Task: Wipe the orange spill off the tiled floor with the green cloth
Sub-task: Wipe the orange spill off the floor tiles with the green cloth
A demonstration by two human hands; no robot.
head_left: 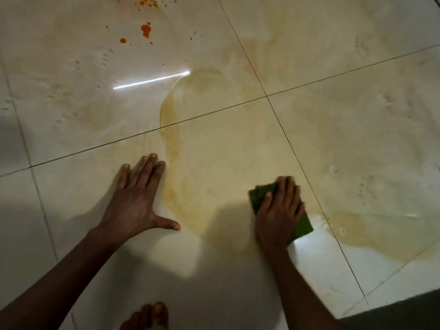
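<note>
Right hand (279, 210) presses green cloth (302, 223) flat, near right. Left hand (135, 198) splayed on tiled floor (71, 210). Orange spill (145, 30) — smeared film mid-floor, droplets far left — mostly remains.

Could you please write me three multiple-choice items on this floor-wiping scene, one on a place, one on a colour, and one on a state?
1. Where are the bright orange drops?
A. At the far top of the view, beyond both hands
B. Under the left hand
C. On the toes

2. What colour is the cloth?
A. Blue
B. Green
C. White

3. How does the left hand lie?
A. Clenched in a fist
B. Gripping the cloth
C. Flat on the floor, fingers spread

Answers:
1. A, the drops sit near the top edge, far past the hands.
2. B, green shows on both sides of the right hand pressing it.
3. C, its palm is down on the tile, fingers straight, holding nothing.
</note>
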